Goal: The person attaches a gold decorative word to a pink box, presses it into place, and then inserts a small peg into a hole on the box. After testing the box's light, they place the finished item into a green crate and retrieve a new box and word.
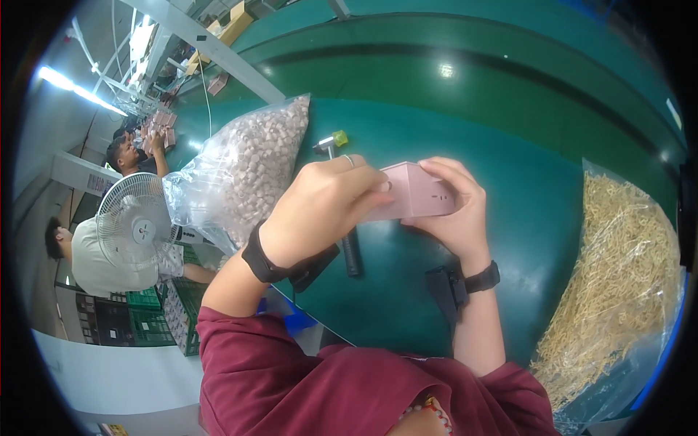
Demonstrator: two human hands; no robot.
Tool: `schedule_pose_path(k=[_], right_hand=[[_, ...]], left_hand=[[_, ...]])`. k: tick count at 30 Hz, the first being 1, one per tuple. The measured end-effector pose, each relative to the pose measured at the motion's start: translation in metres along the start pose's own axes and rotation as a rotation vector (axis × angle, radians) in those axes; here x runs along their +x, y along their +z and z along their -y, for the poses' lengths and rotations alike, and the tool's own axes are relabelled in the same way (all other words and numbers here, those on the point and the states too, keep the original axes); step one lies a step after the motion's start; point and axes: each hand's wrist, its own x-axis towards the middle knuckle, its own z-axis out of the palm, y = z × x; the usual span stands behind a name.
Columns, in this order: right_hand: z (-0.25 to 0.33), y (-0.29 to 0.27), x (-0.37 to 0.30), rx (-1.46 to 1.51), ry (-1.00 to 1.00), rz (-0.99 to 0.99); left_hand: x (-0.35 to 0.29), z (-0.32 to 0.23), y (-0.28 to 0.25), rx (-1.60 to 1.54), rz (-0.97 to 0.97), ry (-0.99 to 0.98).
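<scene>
A small pale pink box is held up over the green work surface, with a few small slots and holes on its right-hand face. My right hand wraps round that end, fingers over the top and thumb underneath. At the box's left part, the fingers of my left hand are bent and pressed together against the face; what they pinch, if anything, is too small to make out. Behind my left hand lies a hammer with a yellow-green tip and a black handle, partly covered by the hand.
A clear bag of small pinkish pieces stands at the left. Another clear bag, full of yellowish pieces, lies at the right. Beyond the green table runs a green belt. Left are a white fan, co-workers and green crates.
</scene>
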Motion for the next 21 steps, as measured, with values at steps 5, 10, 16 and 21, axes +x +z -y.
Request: schedule_pose_path(k=[5,10,16,21], right_hand=[[0.004,0.002,-0.001,-0.013,-0.023,0.002],[0.003,0.0,-0.004,0.021,0.009,-0.011],[0.003,-0.007,-0.003,0.003,-0.01,-0.01],[-0.001,-0.007,0.004,0.005,-0.077,0.013]], left_hand=[[0.0,0.009,0.0,-0.114,0.008,0.048],[0.0,-0.002,0.003,-0.158,0.022,-0.1],[0.003,-0.011,0.013,-0.214,-0.005,-0.211],[0.009,-0.006,0.01,-0.124,0.004,-0.114]])
